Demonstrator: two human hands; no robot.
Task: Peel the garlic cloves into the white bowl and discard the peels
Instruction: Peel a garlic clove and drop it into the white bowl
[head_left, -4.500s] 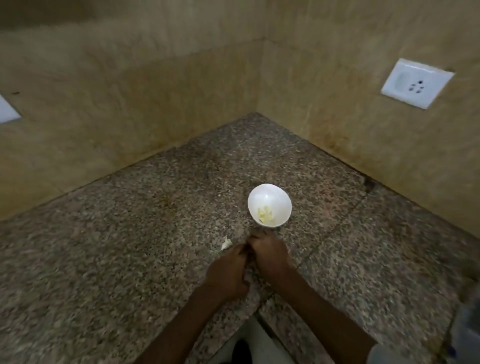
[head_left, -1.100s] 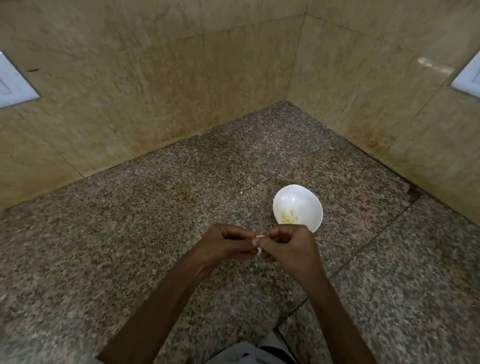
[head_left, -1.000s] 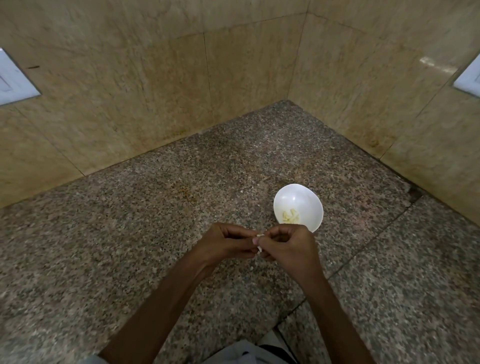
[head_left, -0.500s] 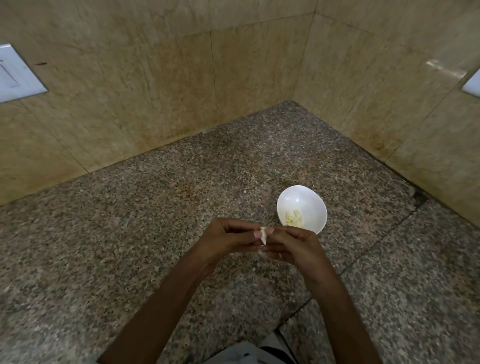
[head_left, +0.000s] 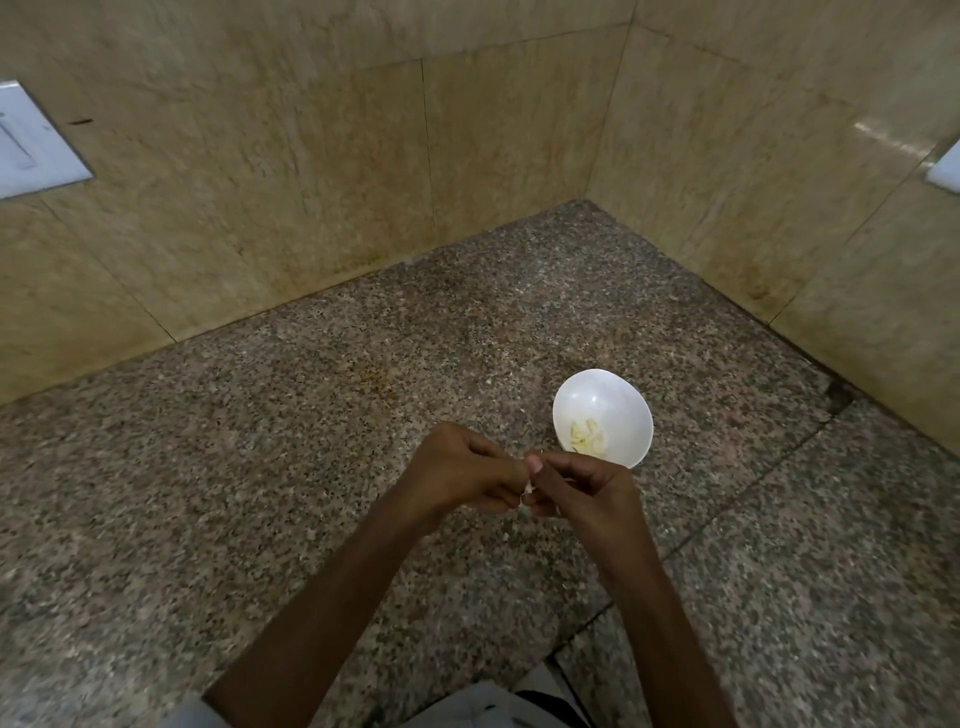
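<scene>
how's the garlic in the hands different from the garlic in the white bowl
The held clove is pinched between the left hand and right hand; the bowl garlic lies loose in the white bowl. The held clove shows only as a white sliver in the grip; the bowl garlic is pale yellow and in full view. The held clove is one piece; the bowl garlic is several. Both are small and pale.

Speckled granite counter (head_left: 260, 493), beige tiled walls (head_left: 260, 182)

Dim, warm, even light; pale glare streak on the right wall (head_left: 769, 171); wide-angle curvature at the edges.
</scene>
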